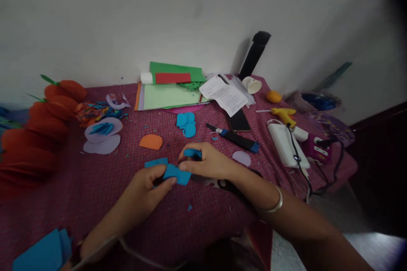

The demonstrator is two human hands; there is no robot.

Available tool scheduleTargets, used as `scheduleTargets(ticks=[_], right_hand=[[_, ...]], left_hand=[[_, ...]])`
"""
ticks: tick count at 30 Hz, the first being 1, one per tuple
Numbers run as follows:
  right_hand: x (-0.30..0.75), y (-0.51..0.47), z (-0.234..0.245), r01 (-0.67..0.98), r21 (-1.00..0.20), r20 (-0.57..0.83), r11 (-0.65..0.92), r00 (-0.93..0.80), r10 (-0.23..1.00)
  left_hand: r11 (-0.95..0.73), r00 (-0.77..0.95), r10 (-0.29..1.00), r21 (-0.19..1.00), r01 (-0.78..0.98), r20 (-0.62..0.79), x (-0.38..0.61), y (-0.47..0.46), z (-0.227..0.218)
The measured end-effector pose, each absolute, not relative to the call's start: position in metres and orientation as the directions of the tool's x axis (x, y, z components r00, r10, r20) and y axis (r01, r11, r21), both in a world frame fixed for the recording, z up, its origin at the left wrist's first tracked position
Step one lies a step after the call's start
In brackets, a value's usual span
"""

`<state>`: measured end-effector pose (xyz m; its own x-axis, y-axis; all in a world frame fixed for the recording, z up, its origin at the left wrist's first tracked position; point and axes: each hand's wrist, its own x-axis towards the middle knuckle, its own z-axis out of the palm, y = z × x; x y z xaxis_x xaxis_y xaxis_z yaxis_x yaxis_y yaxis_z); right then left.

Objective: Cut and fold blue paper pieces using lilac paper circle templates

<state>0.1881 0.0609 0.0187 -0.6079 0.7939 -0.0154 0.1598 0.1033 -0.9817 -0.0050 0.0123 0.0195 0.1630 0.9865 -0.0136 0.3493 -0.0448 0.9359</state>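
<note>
My left hand [151, 186] pinches a small piece of blue paper [179, 175] between thumb and fingers. Close beside it, my right hand [210, 161] has its fingers closed on another bit of blue paper [192, 153], and its fingertips are near the left hand's piece. Behind the left fingers lies a further blue paper strip [155, 162]. Under the right wrist are scissors [224, 184], partly hidden by the arm. Rounded blue paper cutouts [187, 123] lie just beyond the hands, with an orange paper cutout [151, 141] to their left.
Orange paper pumpkins [47, 123] line the left side. A box cutter [240, 139], a phone [240, 120] and a written sheet [225, 94] lie beyond the right hand. Farther right are a yellow glue gun [284, 115], a white power bank [288, 145] and cables. Coloured sheets [174, 95] lie by the wall.
</note>
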Motion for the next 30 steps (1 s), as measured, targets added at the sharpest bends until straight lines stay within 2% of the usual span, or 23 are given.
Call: scheduleTargets(ticks=[3, 4, 7, 9, 12, 18, 23, 27, 30], right_hand=[[0.189, 0.062, 0.014, 0.192, -0.971, -0.039, 0.140, -0.710, 0.703], [0.188, 0.061, 0.012, 0.184, -0.973, -0.032, 0.138, -0.702, 0.712], [0.182, 0.057, 0.009, 0.118, -0.991, -0.016, 0.068, -0.599, 0.800], [0.177, 0.053, 0.008, 0.080, -0.996, -0.018, 0.028, -0.527, 0.850], [0.172, 0.050, 0.006, 0.060, -0.998, 0.004, 0.036, -0.461, 0.887], [0.172, 0.049, 0.006, 0.057, -0.998, -0.002, 0.024, -0.408, 0.913], [0.174, 0.049, 0.009, 0.060, -0.998, -0.050, -0.028, -0.411, 0.910], [0.174, 0.049, 0.010, 0.052, -0.998, -0.052, -0.032, -0.433, 0.900], [0.175, 0.050, 0.008, -0.012, -0.996, -0.072, -0.089, -0.490, 0.869]], left_hand=[[-0.004, 0.360, 0.921, 0.920, 0.391, -0.149, -0.008, 0.014, 0.019], [0.034, 0.348, 0.921, 0.927, 0.373, -0.174, -0.008, 0.014, 0.017], [0.164, 0.164, 0.965, 0.958, 0.233, -0.205, -0.005, 0.012, 0.010], [0.190, 0.018, 0.981, 0.975, 0.118, -0.193, 0.001, 0.011, 0.004], [0.171, -0.041, 0.985, 0.985, 0.036, -0.170, 0.012, 0.009, 0.000], [0.125, 0.067, 0.986, 0.950, 0.285, -0.150, 0.021, 0.005, 0.002], [0.090, 0.055, 0.992, 0.937, 0.337, -0.116, 0.013, 0.007, -0.001], [0.103, -0.047, 0.994, 0.977, 0.189, -0.095, 0.003, 0.014, -0.002], [0.130, -0.017, 0.991, 0.991, 0.027, -0.129, -0.006, 0.018, 0.002]])
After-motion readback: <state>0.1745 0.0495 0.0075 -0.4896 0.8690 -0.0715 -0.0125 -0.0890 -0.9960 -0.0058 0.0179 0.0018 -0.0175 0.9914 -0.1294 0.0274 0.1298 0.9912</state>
